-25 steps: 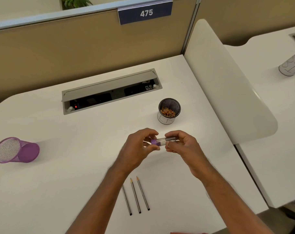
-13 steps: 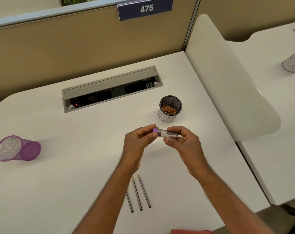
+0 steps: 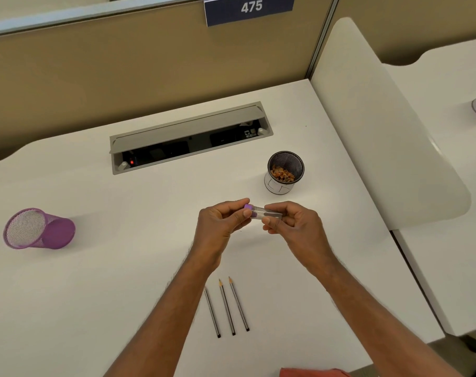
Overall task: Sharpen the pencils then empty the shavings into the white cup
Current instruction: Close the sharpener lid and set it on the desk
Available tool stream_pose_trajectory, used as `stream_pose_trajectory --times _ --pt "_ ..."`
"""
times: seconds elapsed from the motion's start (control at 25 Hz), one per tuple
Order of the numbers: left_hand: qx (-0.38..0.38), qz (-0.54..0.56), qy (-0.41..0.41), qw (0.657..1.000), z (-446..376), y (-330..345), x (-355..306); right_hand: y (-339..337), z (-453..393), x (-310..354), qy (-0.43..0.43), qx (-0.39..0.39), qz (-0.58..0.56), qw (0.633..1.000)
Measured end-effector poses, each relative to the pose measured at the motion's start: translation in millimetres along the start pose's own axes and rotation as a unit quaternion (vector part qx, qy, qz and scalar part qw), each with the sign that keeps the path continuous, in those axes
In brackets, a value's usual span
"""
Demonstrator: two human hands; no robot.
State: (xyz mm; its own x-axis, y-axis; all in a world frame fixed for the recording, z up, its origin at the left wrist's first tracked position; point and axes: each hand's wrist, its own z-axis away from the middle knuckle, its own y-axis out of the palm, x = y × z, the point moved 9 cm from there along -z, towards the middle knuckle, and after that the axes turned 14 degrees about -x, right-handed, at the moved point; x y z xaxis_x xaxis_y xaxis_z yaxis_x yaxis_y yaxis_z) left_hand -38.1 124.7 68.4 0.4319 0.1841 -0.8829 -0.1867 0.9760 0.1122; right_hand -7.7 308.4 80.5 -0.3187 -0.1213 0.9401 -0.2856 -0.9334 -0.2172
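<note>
Both hands are pinching the little sharpener (image 3: pixel 258 212) just in front of the white cup (image 3: pixel 284 172): left hand (image 3: pixel 220 225) on its purple end, right hand (image 3: pixel 292 227) on the clear tube. Cup's got shavings in it, and the three pencils (image 3: pixel 227 307) lie well in front of it, near the desk edge.

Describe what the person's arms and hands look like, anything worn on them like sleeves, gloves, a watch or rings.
Both forearms are bare as far as the frame shows: no sleeves, gloves, watch or bracelet. The left hand and right hand show no rings on the visible fingers. The forearms have fine hair. A patch of orange-red fabric shows at the bottom edge, probably clothing.
</note>
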Motion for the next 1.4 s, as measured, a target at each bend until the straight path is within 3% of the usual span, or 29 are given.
stream_pose_trajectory --times 0.24,0.4,0.48,0.6,0.8,0.92,1.4 --pt "-0.006 -0.035 0.009 0.999 -8.8 -19.8 5.2 22.1 -2.3 -8.1 -0.016 0.028 0.039 0.999" --pt "-0.001 -0.14 0.06 0.988 -24.6 -31.2 8.0 44.2 -6.6 -5.8 -0.156 0.043 0.241 0.957" --pt "-0.023 -0.225 0.104 0.969 -35.5 -39.1 9.1 60.8 -12.3 -4.4 -0.218 0.032 0.305 0.926" --pt "-0.067 -0.349 0.173 0.918 -56.2 -55.4 8.4 88.5 -30.9 -10.9 -0.231 0.017 0.311 0.922" --pt "-0.085 -0.539 0.269 0.793 -76.5 -80.7 14.1 121.5 -58.6 -26.4 -0.209 0.004 0.356 0.911" --pt "-0.087 -0.601 0.284 0.742 -82.0 -95.4 22.0 131.7 -62.4 -27.7 -0.22 -0.003 0.376 0.9" --pt "-0.063 -0.649 0.266 0.71 -84.0 -110.6 38.2 143.0 -64.1 -34.0 -0.235 0.015 0.437 0.868"
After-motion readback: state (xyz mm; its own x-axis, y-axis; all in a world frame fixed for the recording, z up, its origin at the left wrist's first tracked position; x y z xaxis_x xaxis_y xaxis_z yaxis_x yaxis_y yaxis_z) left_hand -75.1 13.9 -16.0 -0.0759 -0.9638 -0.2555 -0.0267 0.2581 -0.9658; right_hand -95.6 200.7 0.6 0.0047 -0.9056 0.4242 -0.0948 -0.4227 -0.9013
